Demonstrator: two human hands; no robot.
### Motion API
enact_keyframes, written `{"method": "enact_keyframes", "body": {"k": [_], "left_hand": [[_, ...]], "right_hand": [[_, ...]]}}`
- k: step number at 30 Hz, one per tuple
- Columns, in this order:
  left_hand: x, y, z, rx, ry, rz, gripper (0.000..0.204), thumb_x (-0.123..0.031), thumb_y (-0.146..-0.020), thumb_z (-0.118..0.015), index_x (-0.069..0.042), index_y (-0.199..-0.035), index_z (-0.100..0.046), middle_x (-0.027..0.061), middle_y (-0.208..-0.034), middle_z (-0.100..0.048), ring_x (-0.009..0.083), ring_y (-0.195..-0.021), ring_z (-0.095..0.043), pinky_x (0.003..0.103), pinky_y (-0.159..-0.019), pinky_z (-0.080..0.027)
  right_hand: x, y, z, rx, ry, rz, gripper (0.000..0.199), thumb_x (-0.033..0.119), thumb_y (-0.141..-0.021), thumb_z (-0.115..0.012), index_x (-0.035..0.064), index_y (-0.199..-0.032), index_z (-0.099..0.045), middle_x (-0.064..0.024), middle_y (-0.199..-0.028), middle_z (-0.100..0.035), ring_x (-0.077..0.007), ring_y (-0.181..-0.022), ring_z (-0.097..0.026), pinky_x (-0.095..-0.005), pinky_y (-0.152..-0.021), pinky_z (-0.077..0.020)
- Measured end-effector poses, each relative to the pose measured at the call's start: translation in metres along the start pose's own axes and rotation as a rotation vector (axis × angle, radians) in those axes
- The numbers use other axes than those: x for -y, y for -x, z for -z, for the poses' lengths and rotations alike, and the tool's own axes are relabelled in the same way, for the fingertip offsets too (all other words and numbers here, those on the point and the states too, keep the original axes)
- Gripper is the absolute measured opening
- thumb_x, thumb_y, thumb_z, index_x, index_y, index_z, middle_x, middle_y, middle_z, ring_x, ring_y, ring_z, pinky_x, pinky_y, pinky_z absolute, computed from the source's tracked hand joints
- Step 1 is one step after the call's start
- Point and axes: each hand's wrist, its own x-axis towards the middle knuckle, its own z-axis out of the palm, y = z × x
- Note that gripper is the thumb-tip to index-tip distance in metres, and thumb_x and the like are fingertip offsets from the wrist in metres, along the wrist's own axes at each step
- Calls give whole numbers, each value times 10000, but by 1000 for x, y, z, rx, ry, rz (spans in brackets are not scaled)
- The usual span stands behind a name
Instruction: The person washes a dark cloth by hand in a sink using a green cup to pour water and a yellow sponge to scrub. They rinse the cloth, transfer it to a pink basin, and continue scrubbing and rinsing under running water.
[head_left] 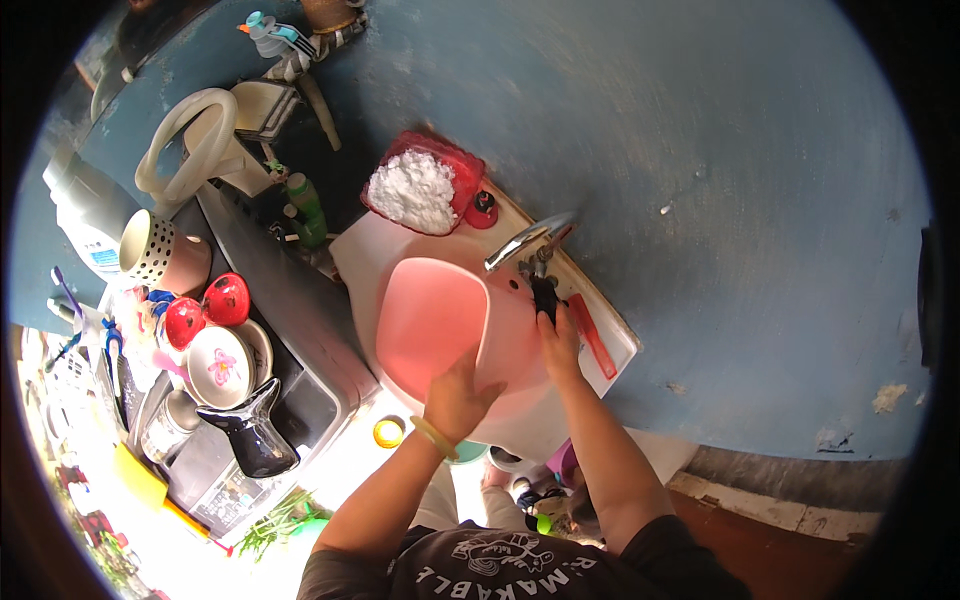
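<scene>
A pink plastic basin sits tilted in the pale sink, under the chrome tap. My left hand, with a yellowish bangle at the wrist, grips the basin's near rim, fingers inside and thumb outside. Beside the tap's base, my right hand has its fingers closed on a black piece; whether this is a tap handle or a loose thing, I cannot tell. A red flat strip-like tool lies on the sink's right edge, close to my right hand.
A red tray of white powdery stuff stands at the sink's back corner, against the blue wall. To the left, a grey rack carries bowls and cups. A yellow round lid lies near the sink's front left.
</scene>
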Motion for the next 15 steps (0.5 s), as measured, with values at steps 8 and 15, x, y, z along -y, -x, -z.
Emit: {"method": "enact_keyframes", "body": {"k": [8,15], "left_hand": [[-26,5,26,109,-406,-41,301,-110,-781,-662,-21,-1046,-550,168,-744,-655,376,-705,-654,459,-633,-521],[-44,-7,34,319,-609,-111,287,-39,-734,-580,-53,-1020,-565,113,-750,-659,296,-708,-667,402,-623,-517]], "right_hand": [[8,10,9,180,-391,-277,256,191,-934,-579,-2,-1100,-602,-48,-919,-600,-155,-869,-536,-310,-758,-428],[-5,37,34,182,-636,-372,268,154,-934,-581,-7,-1148,-599,-22,-993,-607,-125,-899,-532,-259,-831,-416]]}}
